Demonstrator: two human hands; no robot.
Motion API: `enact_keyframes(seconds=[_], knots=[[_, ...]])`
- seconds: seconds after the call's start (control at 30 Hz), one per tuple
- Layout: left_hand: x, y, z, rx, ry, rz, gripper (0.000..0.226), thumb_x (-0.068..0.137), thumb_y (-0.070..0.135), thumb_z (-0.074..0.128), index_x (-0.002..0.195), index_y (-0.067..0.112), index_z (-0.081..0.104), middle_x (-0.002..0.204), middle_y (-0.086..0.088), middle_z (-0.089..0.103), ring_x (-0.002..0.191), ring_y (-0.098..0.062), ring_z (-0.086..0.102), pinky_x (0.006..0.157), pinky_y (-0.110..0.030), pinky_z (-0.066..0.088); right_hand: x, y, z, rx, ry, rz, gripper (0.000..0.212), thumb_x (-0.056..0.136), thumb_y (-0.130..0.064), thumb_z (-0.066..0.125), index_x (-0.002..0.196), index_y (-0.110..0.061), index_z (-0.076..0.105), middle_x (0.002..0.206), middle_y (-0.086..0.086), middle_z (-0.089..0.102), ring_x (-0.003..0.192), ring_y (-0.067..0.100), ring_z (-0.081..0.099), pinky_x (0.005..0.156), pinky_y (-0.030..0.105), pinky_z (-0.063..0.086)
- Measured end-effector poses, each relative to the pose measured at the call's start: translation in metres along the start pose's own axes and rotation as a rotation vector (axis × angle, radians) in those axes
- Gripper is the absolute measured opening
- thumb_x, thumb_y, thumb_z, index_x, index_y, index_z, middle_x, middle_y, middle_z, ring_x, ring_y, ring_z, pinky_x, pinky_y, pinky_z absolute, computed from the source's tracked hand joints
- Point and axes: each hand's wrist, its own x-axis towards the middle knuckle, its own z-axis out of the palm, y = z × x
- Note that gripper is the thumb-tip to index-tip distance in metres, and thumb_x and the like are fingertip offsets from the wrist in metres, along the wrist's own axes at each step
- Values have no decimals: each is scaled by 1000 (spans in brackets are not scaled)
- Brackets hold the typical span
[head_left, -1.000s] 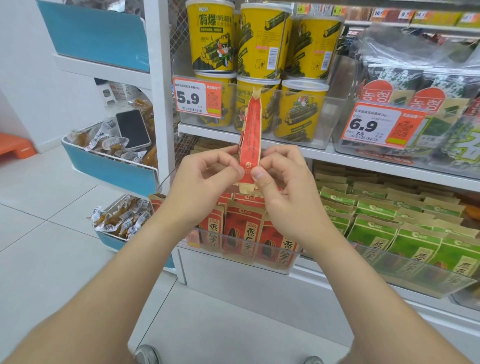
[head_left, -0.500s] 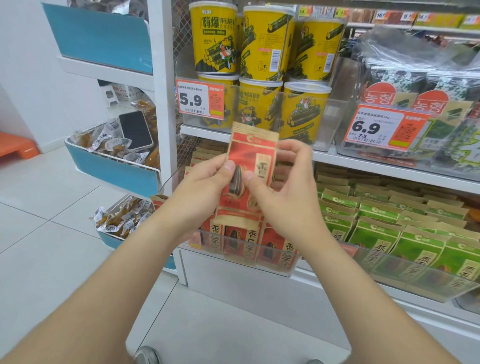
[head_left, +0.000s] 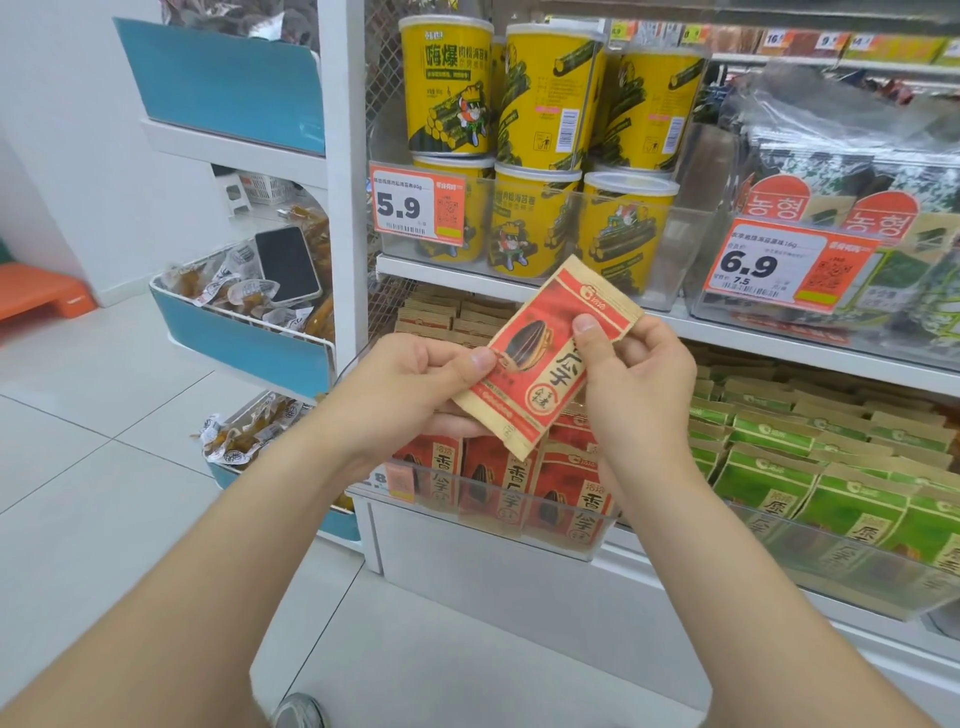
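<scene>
Setting: shop aisle; white tiled floor (head_left: 104, 467) at left and bottom, white shelving across the centre and right of the frame.
Packet: red-and-tan seed packet (head_left: 540, 343), centre of frame, held in the air in front of the shelves, printed face to the camera, tilted with its top toward the upper right.
Left grip (head_left: 410, 384): closed on the packet's lower-left edge, thumb on the front, fingers behind.
Right grip (head_left: 639, 384): closed on the packet's right side, thumb pressed on the front near the top, fingers behind.
Directly below: matching red packets (head_left: 498, 483) standing upright in a clear tray (head_left: 561, 545).
Right of centre: green packets (head_left: 779, 467) in rows on the same shelf level.
Upper centre: yellow canisters (head_left: 540, 104) stacked in two tiers behind a price tag (head_left: 415, 205) reading 5.9.
Upper right: seaweed bags (head_left: 857, 156) above a second tag (head_left: 779, 265) reading 6.9.
Left of centre: blue bin (head_left: 249, 343) of wrapped snacks, with a dark phone (head_left: 287, 265) lying on top.
Far left: orange stool (head_left: 36, 291) on the floor.
</scene>
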Motion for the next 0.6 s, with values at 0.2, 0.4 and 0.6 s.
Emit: enact_keyframes(seconds=[0.2,0.4,0.6], knots=[[-2,1,-2,-30,-17,-18,48,92,41,64,115,1,77,102,-16,82,80,-17,81,61,-21,64,2,3,4,-47,-27,24,14,108,-24,65,115,-12,62,94,4,83,86,19,82,79,46,66],[-4,2,-8,-44,-45,29,39,83,23,80,118,8,77,106,-18,82,98,-28,81,75,-30,68,3,7,7,-56,14,9,19,107,-30,66,113,-13,61,92,8,82,83,22,81,76,48,66],[-7,1,-10,55,-72,96,65,73,-7,89,131,14,68,107,-17,82,103,-32,80,92,-43,65,3,10,10,-138,84,-94,22,105,-38,65,114,-20,56,95,3,80,87,22,79,76,50,65]])
